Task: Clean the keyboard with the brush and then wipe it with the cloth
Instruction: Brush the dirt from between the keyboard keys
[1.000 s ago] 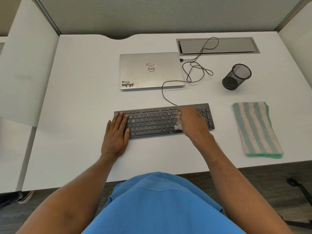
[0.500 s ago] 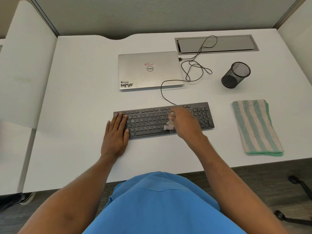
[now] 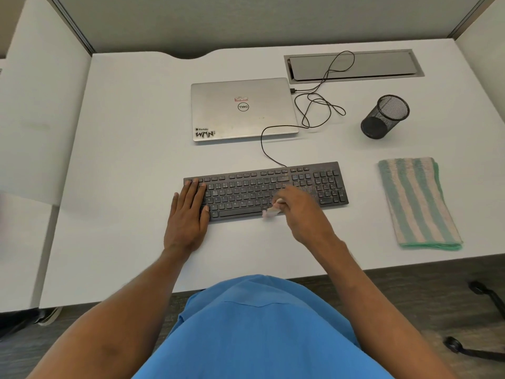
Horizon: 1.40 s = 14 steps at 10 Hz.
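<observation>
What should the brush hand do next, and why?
Probably the right hand lifts the brush to the top row and sweeps down: the brush sits at the keyboard's front edge, the left hand lies flat on it, the cloth lies folded aside.

A: Vantage?
B: Head-worn, wide-angle; aimed forward and steeply down onto the white desk point(image 3: 123, 214).
A: Nearness?
B: Close: hung just above the wearer's blue shirt point(image 3: 259, 324), centred roughly on the keyboard point(image 3: 246, 191).
A: Extent?
B: Bounded at top by the grey partition point(image 3: 246, 20), at left by a white side panel point(image 3: 41, 105); at bottom right, open onto a strip of dark floor point(image 3: 410, 296). Bowed at the margins by the lens.
</observation>
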### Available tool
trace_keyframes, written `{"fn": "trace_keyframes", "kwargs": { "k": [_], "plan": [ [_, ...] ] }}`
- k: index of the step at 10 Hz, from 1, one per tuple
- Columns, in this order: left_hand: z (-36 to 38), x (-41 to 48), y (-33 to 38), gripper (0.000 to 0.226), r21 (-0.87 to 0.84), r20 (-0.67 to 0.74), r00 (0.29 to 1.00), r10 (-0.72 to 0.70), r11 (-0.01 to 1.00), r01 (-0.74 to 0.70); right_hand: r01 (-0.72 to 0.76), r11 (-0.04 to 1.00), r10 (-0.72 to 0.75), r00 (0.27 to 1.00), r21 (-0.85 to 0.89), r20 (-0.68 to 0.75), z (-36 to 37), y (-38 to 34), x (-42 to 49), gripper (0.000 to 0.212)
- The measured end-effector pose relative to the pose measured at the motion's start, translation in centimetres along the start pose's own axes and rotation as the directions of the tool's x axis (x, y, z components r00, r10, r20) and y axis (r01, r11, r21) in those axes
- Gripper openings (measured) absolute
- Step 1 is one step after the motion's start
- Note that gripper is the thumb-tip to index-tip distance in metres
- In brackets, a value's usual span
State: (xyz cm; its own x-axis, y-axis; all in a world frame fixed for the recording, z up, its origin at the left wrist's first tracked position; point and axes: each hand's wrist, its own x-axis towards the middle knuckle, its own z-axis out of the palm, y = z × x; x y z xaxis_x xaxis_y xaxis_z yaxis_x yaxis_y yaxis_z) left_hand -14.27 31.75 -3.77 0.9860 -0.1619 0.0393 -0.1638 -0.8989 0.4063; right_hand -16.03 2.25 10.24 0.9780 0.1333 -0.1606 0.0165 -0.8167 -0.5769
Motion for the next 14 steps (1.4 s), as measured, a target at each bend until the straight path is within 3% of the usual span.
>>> {"fn": "trace_keyframes", "kwargs": {
  "k": [2,3,5,7,8,9,11,12,14],
  "plan": [
    [0.1,0.0,0.0,0.062,-0.003,-0.005,1.0,0.001,1.0,-0.001,-0.154,0.984,0.144,0.982,-0.086,-0.119,-1.5,1.3,-1.1,0.013],
    [0.1,0.0,0.1,0.062,-0.003,-0.005,1.0,0.0,1.0,0.0,-0.132,0.985,0.113,0.98,-0.108,-0.165,-1.2,0.5,-1.2,0.011],
    [0.1,0.0,0.0,0.062,-0.001,-0.009,1.0,0.003,1.0,-0.003,-0.066,0.997,0.07,0.989,0.033,-0.134,0.3,-0.3,-0.8,0.015],
    [0.2,0.0,0.1,0.062,0.01,-0.009,1.0,0.006,1.0,-0.006,-0.143,0.981,0.176,0.937,0.129,-0.302,0.0,1.3,-0.9,0.018],
    [0.2,0.0,0.0,0.062,0.01,-0.008,1.0,0.005,1.0,-0.005,-0.088,0.973,0.165,0.912,0.215,-0.375,0.7,0.7,-0.5,0.014],
    [0.2,0.0,0.0,0.062,0.004,-0.004,1.0,0.005,1.0,-0.005,-0.05,0.971,0.136,0.919,0.233,-0.369,1.4,0.1,-0.3,0.013],
    [0.1,0.0,-0.1,0.062,0.008,-0.003,1.0,0.004,1.0,-0.004,-0.141,0.984,0.165,0.953,0.109,-0.253,1.7,0.5,-0.2,0.016],
    [0.2,0.0,-0.1,0.062,0.014,0.001,1.0,0.005,1.0,-0.005,-0.18,0.975,0.211,0.929,0.128,-0.304,1.1,0.8,-0.1,0.016],
    [0.1,0.0,-0.1,0.062,0.011,0.002,1.0,0.003,1.0,-0.003,-0.093,0.978,0.156,0.917,0.184,-0.367,1.3,0.7,-0.2,0.014]
  ]
}}
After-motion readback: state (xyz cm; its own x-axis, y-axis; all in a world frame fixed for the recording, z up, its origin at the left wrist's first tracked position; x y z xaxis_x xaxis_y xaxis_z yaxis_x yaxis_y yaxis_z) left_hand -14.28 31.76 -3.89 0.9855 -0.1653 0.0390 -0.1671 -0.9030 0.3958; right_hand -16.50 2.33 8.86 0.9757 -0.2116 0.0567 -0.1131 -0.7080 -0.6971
